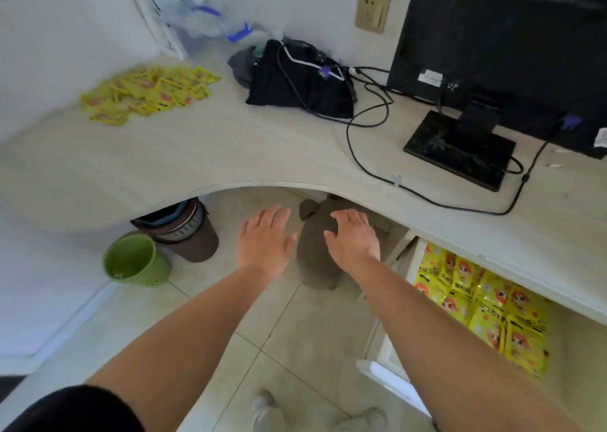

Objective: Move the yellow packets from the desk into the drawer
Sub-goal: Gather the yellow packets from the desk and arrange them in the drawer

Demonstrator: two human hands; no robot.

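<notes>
The desk (230, 155) hides part of the drawer (389, 377), and the monitor (509, 37) runs off the top edge

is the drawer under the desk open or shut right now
Open: the drawer is pulled out from under the desk, and yellow packets lying inside it are visible from above.

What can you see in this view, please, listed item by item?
Desk: one, pale, curved front edge.
Desk packets: many, yellow, piled far left.
Drawer: one, white, open, right.
Drawer packets: many, yellow, inside the drawer.
Monitor: one, black, desk right.
Bag: one, black, desk back.
Bins: two, green bin and brown bin, floor left.
Plush item: one, grey, floor.
Hands: left hand and right hand, bare, holding nothing.
</notes>
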